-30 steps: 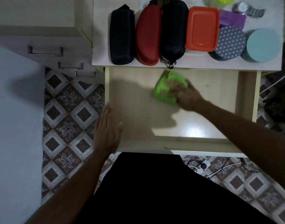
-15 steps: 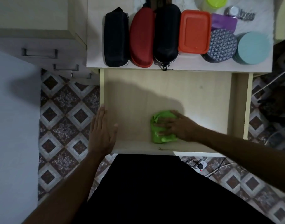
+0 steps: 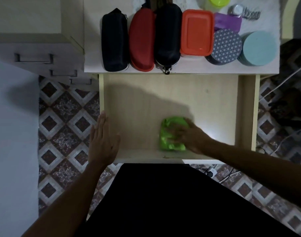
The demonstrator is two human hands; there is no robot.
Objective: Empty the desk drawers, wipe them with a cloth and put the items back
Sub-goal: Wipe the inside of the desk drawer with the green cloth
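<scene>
Pressed flat on a crumpled green cloth (image 3: 172, 135) near the front edge of the pulled-out drawer (image 3: 247, 113): right hand (image 3: 191, 136), fingers spread over the fabric, blurred. Rested open on the drawer's front-left corner: left hand (image 3: 102, 142), fingers straight and together, holding nothing. Lined up on the surface (image 3: 91, 48) above: black case (image 3: 114, 41), red case (image 3: 141, 40), orange box (image 3: 196, 32).

A dim room in a home. A pale desk (image 3: 95, 48) stands on patterned floor tiles (image 3: 66, 127); left of the desk sits a low chest with handled drawers (image 3: 33, 59), and on the desk's top lie zipped cases (image 3: 114, 40) and lidded containers (image 3: 196, 32).
</scene>
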